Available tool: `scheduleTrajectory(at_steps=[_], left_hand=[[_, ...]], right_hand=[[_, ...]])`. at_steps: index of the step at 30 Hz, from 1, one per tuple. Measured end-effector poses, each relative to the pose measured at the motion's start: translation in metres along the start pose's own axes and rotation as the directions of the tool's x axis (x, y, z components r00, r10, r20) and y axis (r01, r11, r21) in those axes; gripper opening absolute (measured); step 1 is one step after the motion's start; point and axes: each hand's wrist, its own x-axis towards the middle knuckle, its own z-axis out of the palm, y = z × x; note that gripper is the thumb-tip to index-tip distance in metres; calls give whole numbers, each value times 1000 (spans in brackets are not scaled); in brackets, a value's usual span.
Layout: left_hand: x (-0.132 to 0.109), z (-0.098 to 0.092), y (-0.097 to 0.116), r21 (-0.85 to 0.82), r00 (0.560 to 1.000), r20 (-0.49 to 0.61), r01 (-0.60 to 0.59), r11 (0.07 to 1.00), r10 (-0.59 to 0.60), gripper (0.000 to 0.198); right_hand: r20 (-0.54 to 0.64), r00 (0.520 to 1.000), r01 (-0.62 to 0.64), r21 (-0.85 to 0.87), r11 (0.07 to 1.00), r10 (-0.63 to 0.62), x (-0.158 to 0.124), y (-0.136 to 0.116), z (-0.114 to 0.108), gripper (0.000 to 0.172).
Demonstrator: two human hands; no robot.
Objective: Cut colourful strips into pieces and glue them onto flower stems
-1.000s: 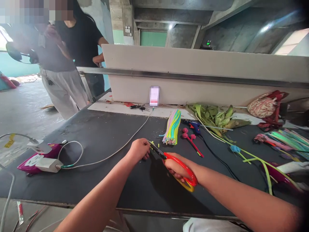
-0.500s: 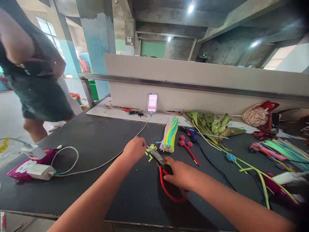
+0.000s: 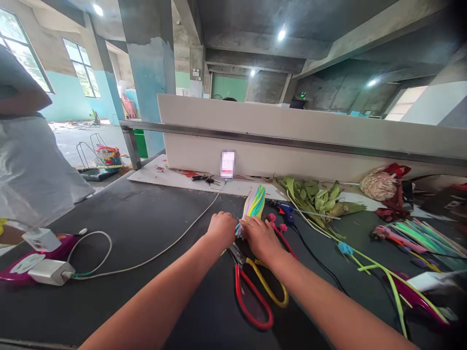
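Both my hands rest at the near end of a bundle of pastel pipe cleaners (image 3: pixel 254 203) on the dark table (image 3: pixel 153 218). My left hand (image 3: pixel 221 228) is curled, knuckles up, touching the bundle's end; what its fingers hold is hidden. My right hand (image 3: pixel 260 236) lies beside it with fingers bent onto the same end. Red-and-yellow-handled scissors (image 3: pixel 251 288) lie free on the table just below my hands, blades pointing toward them.
A white cable (image 3: pixel 153 256) runs from a charger (image 3: pixel 47 271) at left to a phone (image 3: pixel 227 164) leaning on the white partition. Pink pom stems (image 3: pixel 281 232), a blue glue gun (image 3: pixel 286 210), green leaves (image 3: pixel 317 194) and more stems lie right. A person stands at left.
My right hand let go of the scissors, which now lie on the table. Both hands moved forward to the end of the pipe-cleaner bundle. The view tilted up.
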Motion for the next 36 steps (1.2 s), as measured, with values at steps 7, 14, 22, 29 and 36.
scheduleTrajectory(at_steps=[7, 14, 22, 29, 36], left_hand=[[-101, -77, -19, -248, 988, -44, -155, 956, 149, 21], [-191, -138, -38, -729, 998, -4, 42, 683, -66, 17], [-189, -142, -59, -866, 970, -20, 105, 489, -243, 22], [-153, -117, -57, -915, 987, 146, 159, 370, -64, 20], [-141, -90, -69, -980, 978, 199, 199, 4, 68, 21]], right_hand=[[-50, 999, -2, 21, 1000, 3, 5, 5, 15, 40], [-136, 987, 102, 120, 988, -85, 4, -30, -26, 51], [62, 956, -16, 987, 158, -287, -25, -73, -100, 32], [341, 789, -520, 814, -259, -511, -58, -95, -105, 23], [379, 856, -510, 726, -461, -351, -55, -101, -83, 2]])
